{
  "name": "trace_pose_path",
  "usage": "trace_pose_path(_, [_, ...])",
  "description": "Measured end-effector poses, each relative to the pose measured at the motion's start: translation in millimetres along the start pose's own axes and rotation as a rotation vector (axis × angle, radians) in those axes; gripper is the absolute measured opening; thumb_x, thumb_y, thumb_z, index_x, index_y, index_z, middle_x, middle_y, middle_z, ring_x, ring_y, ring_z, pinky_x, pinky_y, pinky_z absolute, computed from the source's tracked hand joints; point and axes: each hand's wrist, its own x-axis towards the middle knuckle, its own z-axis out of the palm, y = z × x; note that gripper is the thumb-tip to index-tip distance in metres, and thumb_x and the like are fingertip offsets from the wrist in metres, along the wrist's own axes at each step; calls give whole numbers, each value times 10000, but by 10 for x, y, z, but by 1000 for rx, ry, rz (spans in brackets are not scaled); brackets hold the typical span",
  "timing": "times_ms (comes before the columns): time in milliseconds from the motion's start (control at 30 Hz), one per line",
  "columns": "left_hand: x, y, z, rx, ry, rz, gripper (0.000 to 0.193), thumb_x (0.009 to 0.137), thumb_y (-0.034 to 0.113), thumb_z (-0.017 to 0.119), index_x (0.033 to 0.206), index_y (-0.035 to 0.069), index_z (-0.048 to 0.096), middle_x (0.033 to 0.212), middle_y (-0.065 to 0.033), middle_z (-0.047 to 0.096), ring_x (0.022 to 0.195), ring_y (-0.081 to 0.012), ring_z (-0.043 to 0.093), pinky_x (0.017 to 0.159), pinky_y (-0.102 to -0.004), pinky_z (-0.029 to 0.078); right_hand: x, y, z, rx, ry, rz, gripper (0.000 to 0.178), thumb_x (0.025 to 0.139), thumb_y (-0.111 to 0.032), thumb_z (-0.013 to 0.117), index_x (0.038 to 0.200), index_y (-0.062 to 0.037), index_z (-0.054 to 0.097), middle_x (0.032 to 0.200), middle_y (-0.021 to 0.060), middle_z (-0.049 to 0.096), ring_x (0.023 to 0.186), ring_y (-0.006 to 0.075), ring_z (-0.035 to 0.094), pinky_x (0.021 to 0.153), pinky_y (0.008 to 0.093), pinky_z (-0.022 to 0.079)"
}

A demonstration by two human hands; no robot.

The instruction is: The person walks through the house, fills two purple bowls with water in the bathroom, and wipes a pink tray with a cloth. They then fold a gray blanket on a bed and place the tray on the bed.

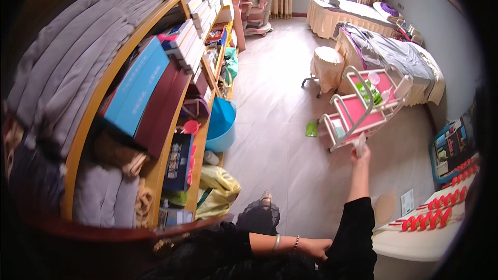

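My right hand (360,156) is stretched out at arm's length in a black sleeve. It is closed on a small pale, crumpled piece (359,143), maybe a tissue or a cloth. The piece is held just in front of the lower edge of a pink and white trolley (363,111) that carries green and clear items. My left hand (317,249), with bracelets on its wrist, lies low against my black clothing near the right sleeve. Its fingers are partly hidden in the dark fabric.
A curved wooden shelf (98,98) on the left holds folded grey blankets, boxes and bags. A blue bucket (222,124) and a yellow bag (218,189) sit at its foot. Further off are a covered stool (328,65), draped beds (389,54), and a white table (415,238) with red items.
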Motion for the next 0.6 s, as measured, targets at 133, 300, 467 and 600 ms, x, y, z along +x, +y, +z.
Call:
trace_pose_path(133, [-316,1386,-559,-122,-124,-130,110,749,41,603,772,-30,523,618,-6,510,582,-67,479,485,-231,395,179,239,-718,118,503,75,261,864,-165,389,1004,-37,568,970,128,610,759,275,621,590,391,524])
trace_pose_path(300, [186,1065,-1466,474,-249,-10,234,742,42,601,602,-30,428,513,-49,438,529,-92,451,460,-277,343,67,404,-1400,67,407,387,194,799,-17,460,971,-34,549,807,108,588,702,261,606,600,412,521])
trace_pose_path(467, [136,1894,-2601,139,-218,-92,308,802,108,586,1087,-5,555,942,-89,630,851,-117,567,755,-257,452,392,485,-1196,-578,852,285,88,787,-27,520,859,-6,567,700,111,569,608,246,575,555,403,509])
trace_pose_path(600, [39,2253,-3949,99,378,-164,261,820,116,541,1061,35,598,876,-67,648,846,-105,589,771,-245,458,1427,550,-1338,-647,766,346,156,778,-43,590,921,10,556,743,117,576,603,230,560,544,401,496])
